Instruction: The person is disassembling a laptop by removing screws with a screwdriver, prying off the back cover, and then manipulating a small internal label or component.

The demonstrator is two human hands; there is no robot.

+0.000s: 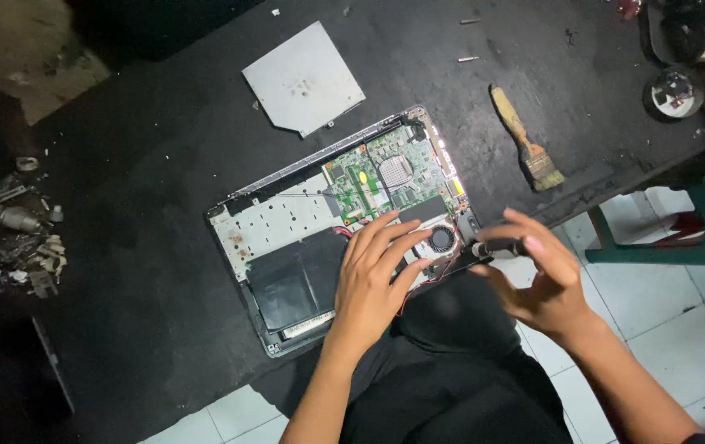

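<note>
Opened black laptop with exposed green circuit board (352,218) sits at the black workbench's (163,205) near edge. Left hand (373,275) rests flat on it, fingers loose; right hand (538,275) pinches a small dark-handled screwdriver (496,247) by the fan.

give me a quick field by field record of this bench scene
setting: dark worktable above a white tiled floor
main thing: opened laptop, green circuit board and cooling fan exposed
left hand: flat on the laptop beside the fan
right hand: fingers around a dark tool handle at the laptop's corner
nearby: grey metal plate, paintbrush, small loose parts at the table's left edge
</note>
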